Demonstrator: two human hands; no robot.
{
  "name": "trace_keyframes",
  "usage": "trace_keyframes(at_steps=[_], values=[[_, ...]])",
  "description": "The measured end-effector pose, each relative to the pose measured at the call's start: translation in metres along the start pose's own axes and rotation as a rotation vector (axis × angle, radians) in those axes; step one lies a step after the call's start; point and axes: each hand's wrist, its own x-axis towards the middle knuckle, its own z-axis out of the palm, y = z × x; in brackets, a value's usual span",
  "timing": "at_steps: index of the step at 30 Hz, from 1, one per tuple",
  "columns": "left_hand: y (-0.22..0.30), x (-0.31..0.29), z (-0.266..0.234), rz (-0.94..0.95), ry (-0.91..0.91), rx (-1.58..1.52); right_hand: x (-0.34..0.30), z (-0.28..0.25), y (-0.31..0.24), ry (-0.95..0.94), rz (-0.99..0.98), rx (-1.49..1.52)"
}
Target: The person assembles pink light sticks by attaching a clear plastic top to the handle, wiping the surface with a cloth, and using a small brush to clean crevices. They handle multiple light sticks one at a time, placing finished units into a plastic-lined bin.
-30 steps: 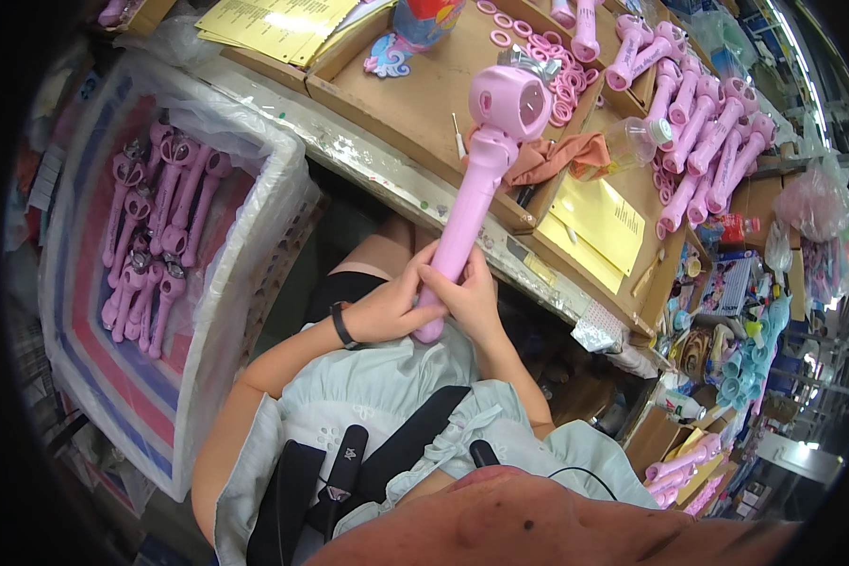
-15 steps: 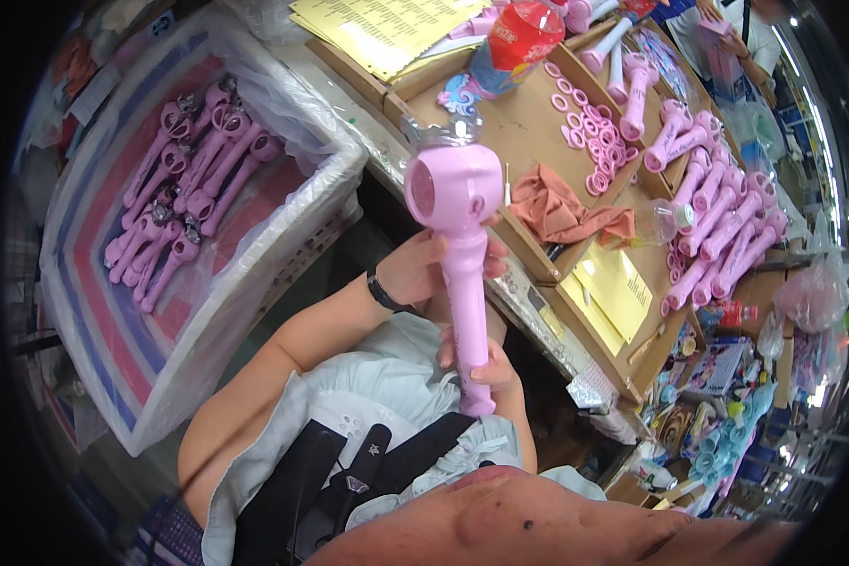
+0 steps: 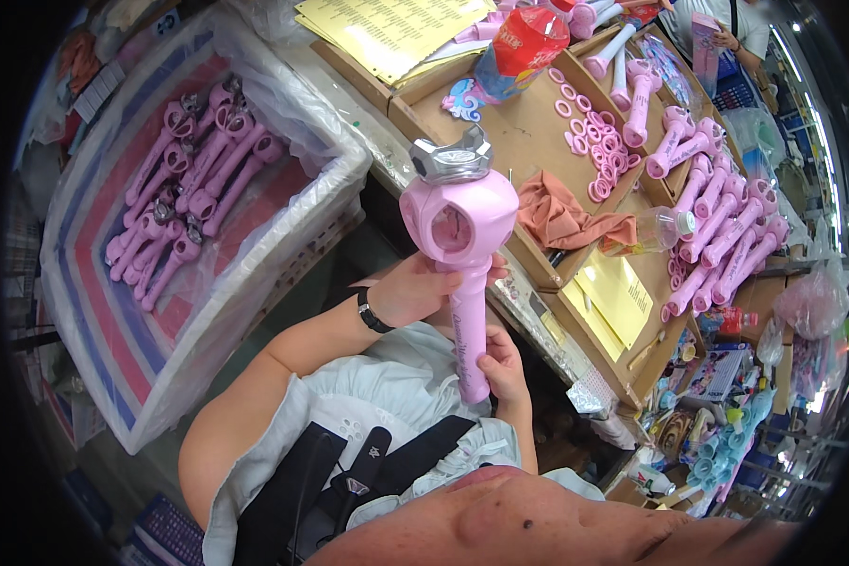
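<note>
A pink toy wand stands nearly upright in front of my chest, its round hollow head topped by a silver crown. My left hand is closed round the neck just under the head. Lower down, my right hand grips the handle near its bottom end, with the thumb on the front. The opening in the wand's head faces me, and something thin and dark shows inside. Some fingers of both hands are hidden behind the handle.
At left, a lined crate holds several crowned wands. On the bench are pink rings, an orange cloth, a clear bottle, yellow sheets and stacked uncrowned wands. Another person's hand is at far right.
The wand has turned about its length, so its opening now faces me more squarely. Its head has shifted slightly right and down, and my right hand has re-gripped the lower handle.
</note>
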Motion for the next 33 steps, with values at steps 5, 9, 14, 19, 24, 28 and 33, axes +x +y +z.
trace_keyframes(at_steps=[5,9,14,19,24,28,33], values=[[0.004,0.004,-0.003,0.013,-0.137,-0.058,-0.010,0.002,0.006,-0.092,0.135,0.299],[0.004,0.005,-0.005,-0.006,-0.166,-0.025,-0.010,0.007,0.010,-0.095,0.270,0.433],[0.005,0.000,0.001,-0.047,-0.006,0.064,-0.006,0.011,0.011,0.122,0.377,0.267],[0.002,-0.001,0.008,-0.010,0.227,0.105,-0.004,0.016,0.004,0.123,0.256,0.224],[0.002,-0.001,0.011,0.021,0.292,0.093,-0.006,0.029,-0.014,0.099,0.157,-0.166],[-0.002,0.002,0.010,0.100,0.288,0.261,-0.005,0.047,-0.015,0.369,0.045,-0.876],[-0.005,0.009,0.003,0.173,0.238,0.352,0.007,0.053,-0.003,0.377,0.029,-0.630]])
